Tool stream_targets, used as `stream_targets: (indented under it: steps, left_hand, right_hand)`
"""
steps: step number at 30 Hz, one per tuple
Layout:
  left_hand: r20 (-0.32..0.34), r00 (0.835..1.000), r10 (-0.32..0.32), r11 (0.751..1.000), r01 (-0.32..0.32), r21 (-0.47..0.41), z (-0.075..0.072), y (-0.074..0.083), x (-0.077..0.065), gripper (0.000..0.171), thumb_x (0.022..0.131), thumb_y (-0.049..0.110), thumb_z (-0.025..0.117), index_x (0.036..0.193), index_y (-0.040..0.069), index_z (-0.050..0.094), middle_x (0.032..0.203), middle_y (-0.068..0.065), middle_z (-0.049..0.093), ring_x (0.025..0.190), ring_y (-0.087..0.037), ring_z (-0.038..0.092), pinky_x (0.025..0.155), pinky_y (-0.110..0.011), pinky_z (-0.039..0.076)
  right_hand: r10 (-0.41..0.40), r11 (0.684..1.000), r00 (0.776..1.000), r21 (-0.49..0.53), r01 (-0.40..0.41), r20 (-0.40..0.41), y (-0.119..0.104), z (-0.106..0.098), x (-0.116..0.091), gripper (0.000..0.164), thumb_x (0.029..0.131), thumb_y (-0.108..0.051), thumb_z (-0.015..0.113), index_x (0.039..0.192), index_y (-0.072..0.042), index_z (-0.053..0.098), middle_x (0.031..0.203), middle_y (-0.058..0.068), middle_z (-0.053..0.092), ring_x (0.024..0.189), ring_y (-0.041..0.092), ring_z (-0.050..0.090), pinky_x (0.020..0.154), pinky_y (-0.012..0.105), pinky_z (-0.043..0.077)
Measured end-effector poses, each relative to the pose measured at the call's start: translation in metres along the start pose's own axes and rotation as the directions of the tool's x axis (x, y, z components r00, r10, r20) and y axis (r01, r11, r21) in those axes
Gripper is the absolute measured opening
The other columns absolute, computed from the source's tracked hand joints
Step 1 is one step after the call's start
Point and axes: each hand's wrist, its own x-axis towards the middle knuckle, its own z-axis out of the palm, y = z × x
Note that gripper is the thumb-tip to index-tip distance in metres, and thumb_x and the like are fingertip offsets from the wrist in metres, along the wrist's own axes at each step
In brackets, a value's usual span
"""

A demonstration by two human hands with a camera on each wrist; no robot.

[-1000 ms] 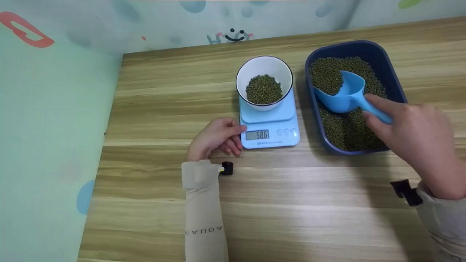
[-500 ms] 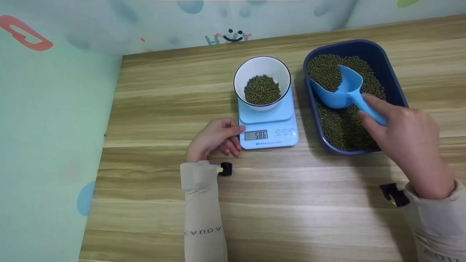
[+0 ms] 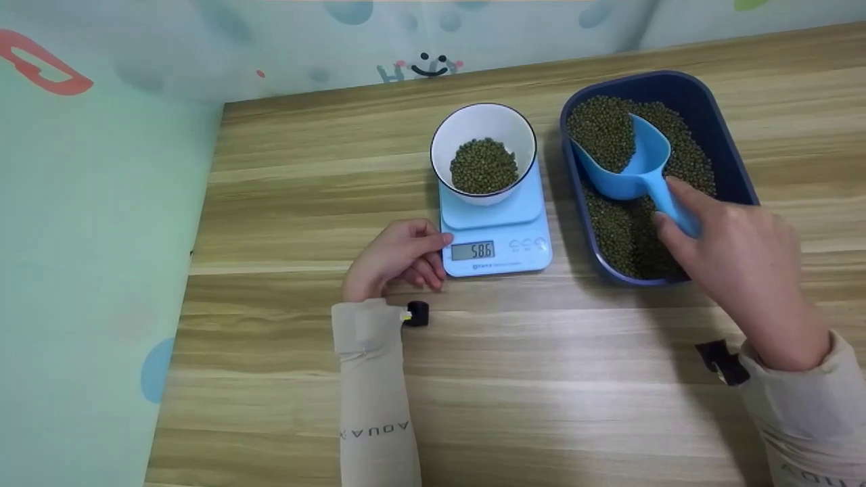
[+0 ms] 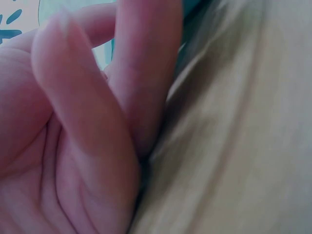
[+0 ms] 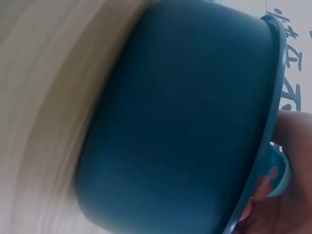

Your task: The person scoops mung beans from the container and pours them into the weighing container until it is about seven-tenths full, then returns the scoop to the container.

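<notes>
In the head view my right hand [image 3: 747, 260] grips the handle of a blue scoop [image 3: 626, 184], heaped with small green beans [image 3: 601, 132]. The scoop is over a dark blue tub [image 3: 700, 111] that also holds beans. Left of the tub, a white bowl [image 3: 454, 128] with a dark rim stands on a light blue kitchen scale [image 3: 500, 215]; beans lie in the bowl and the display reads 58.6. My left hand [image 3: 399, 253] holds the scale's left edge, thumb on top and fingers curled beside it. The right wrist view shows mostly the tub's outer wall [image 5: 180, 122].
A wood-grain table [image 3: 541, 379] lies under everything. Patterned pale walls [image 3: 81, 203] stand along its left side and back. Black wrist mounts [image 3: 722, 363] stick out from the sleeves.
My right hand has moved the loaded scoop slightly up and left within the tub area. The left hand stays at the scale, and the reading stays at 58.6.
</notes>
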Motion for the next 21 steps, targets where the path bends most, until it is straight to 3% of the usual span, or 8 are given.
stream_targets:
  steps: [11,21]
  left_hand:
    - [-0.002,1.0,0.012,1.0,-0.012,0.012,0.0,0.0,0.001,0.033,0.084,0.034,0.061,0.088,0.002,0.053,0.07,-0.019,0.063,0.054,-0.026,0.063,0.041,-0.025,0.046]
    - [-0.011,1.0,0.006,1.0,-0.006,0.028,0.0,0.0,0.002,0.033,0.084,0.034,0.061,0.089,0.002,0.053,0.07,-0.019,0.063,0.055,-0.027,0.063,0.041,-0.025,0.046]
  right_hand:
    - [0.008,1.0,0.999,0.008,-0.008,0.033,0.004,0.002,0.002,0.041,0.084,-0.03,0.057,0.121,-0.012,0.056,0.045,0.004,0.038,0.037,0.021,0.028,0.032,0.032,0.019]
    - [0.022,0.999,0.996,0.046,-0.026,0.081,0.012,0.008,0.005,0.039,0.082,-0.027,0.059,0.117,-0.012,0.059,0.051,0.005,0.045,0.04,0.023,0.035,0.034,0.033,0.022]
